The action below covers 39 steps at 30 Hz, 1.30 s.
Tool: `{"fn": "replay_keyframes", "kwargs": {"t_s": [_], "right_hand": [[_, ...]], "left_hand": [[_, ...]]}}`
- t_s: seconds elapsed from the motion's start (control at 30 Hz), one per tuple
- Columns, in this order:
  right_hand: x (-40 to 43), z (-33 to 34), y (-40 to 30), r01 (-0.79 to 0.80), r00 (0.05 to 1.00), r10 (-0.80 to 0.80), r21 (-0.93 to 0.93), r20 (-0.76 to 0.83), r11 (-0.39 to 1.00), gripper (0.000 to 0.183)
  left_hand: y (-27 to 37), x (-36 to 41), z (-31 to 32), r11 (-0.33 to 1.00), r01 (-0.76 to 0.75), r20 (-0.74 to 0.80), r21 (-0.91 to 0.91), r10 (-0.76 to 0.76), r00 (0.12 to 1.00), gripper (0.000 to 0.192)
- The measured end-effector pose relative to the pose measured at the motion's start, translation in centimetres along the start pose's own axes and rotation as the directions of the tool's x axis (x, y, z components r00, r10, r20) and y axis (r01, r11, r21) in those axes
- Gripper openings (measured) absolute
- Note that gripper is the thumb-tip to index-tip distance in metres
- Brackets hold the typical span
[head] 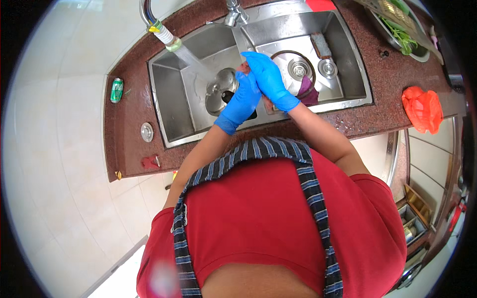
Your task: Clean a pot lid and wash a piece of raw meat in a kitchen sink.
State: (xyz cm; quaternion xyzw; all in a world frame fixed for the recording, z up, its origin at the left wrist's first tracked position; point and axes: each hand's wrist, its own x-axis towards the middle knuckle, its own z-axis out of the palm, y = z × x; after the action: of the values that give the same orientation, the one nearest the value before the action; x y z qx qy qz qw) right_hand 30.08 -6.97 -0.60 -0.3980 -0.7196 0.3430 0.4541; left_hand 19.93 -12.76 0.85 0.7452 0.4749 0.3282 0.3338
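My left hand (242,100) and my right hand (268,80), both in blue gloves, are pressed together over the sink divider. Between them shows a small reddish piece, apparently raw meat (243,68), mostly hidden by the gloves. Below my left hand, in the left basin (169,100), lies a round metal vessel or lid (213,100) with a black knob or handle (227,97). Water pours into this basin from a flexible faucet (164,35). A pinkish piece (269,105), partly covered by my right wrist, rests at the divider's near end.
The right basin (350,70) holds a scrubbing sponge (321,45), a drain strainer (328,69), a purple cloth (309,93) and a dark hoop (313,67). Around it are a green can (116,90), a red peeler (150,162), an orange-red plastic bag (423,110) and leafy greens (404,41).
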Motion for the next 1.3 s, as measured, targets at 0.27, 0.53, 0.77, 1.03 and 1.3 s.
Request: {"fn": "replay_keyframes", "kwargs": {"t_s": [0.27, 0.53, 0.77, 1.03, 1.3], "right_hand": [[-2.9, 0.2, -2.3, 0.083, 0.995, -0.081, 0.030, -0.063, 0.996, 0.031], [-2.8, -2.4, -2.9, -0.371, 0.926, 0.161, 0.752, 0.341, 0.545, 0.045], [-1.0, -6.7, -2.0, -0.410, 0.912, 0.081, 0.899, 0.402, 0.156, 0.055], [1.7, -3.9, 0.8, 0.358, 0.934, -0.253, -0.687, 0.254, 0.632, 0.056], [-1.9, -0.9, -0.4, 0.372, 0.888, -0.077, -0.607, 0.454, 0.702, 0.078]], "left_hand": [[0.3, 0.5, -0.9, 0.482, 0.111, 0.024, -0.869, -0.183, 0.983, 0.049], [-0.2, 1.2, -2.4, -0.197, 0.076, 0.149, -0.977, -0.391, 0.908, 0.067], [2.0, 2.3, -3.3, -0.353, 0.091, 0.228, -0.931, -0.371, 0.900, 0.072], [3.6, 4.8, 0.3, 0.198, 0.300, 0.127, -0.933, -0.600, 0.790, 0.058], [-3.9, 2.3, -0.7, -0.118, 0.148, 0.189, -0.982, -0.615, 0.766, 0.060]]}}
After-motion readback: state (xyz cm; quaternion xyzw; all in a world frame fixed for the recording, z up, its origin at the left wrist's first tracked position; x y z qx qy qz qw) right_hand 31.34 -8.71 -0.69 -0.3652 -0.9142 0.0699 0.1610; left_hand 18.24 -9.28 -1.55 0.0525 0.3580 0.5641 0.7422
